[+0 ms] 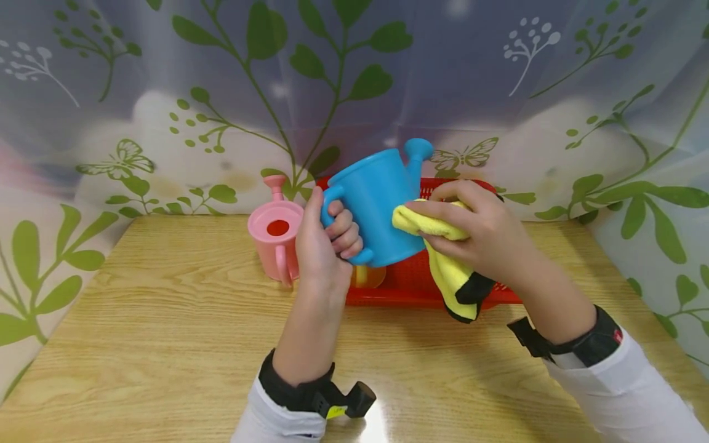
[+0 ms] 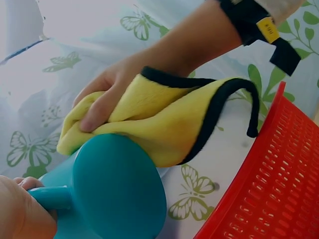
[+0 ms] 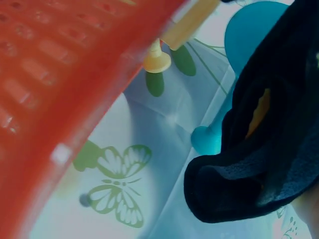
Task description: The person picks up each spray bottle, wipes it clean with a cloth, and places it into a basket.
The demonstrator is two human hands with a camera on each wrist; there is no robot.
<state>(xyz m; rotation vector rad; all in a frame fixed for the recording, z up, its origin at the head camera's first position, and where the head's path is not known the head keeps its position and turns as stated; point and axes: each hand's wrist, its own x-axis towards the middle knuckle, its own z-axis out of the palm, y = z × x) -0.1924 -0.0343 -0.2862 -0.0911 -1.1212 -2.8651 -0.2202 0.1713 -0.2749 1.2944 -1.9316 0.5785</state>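
A blue toy watering can (image 1: pixel 382 212) is held tilted above the table, its spout toward the back right. My left hand (image 1: pixel 327 237) grips it by the handle. In my right hand (image 1: pixel 479 231) is a yellow cloth with black edging (image 1: pixel 451 271), pinched between thumb and fingers and laid against the can's right side. The left wrist view shows the can's flat base (image 2: pixel 119 186) with the cloth (image 2: pixel 164 114) bunched at its edge. Dark folds of cloth (image 3: pixel 249 174) hide most of the right hand in the right wrist view.
Below the can sits a red perforated basket (image 1: pixel 399 295). A pink watering can (image 1: pixel 271 246) stands on the wooden table (image 1: pixel 166 320), left of the basket. Something yellow (image 1: pixel 362 275) shows at the basket's left end. A leaf-patterned curtain (image 1: pixel 221 80) hangs behind the table.
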